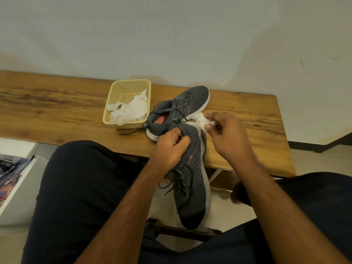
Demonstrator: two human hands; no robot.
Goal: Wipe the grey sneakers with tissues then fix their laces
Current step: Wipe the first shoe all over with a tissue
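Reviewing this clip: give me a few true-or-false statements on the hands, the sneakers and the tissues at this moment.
1. The left hand grips the held sneaker near its heel. True.
2. The right hand is empty. False: it pinches a crumpled tissue.
3. The second sneaker lies in the basket. False: it rests on the wooden table beside the basket.
4. The basket holds crumpled tissues. True.
5. The held sneaker's laces are tied neatly. False: they hang loose.

"270" on printed sheet [11, 174] at left, partly legible
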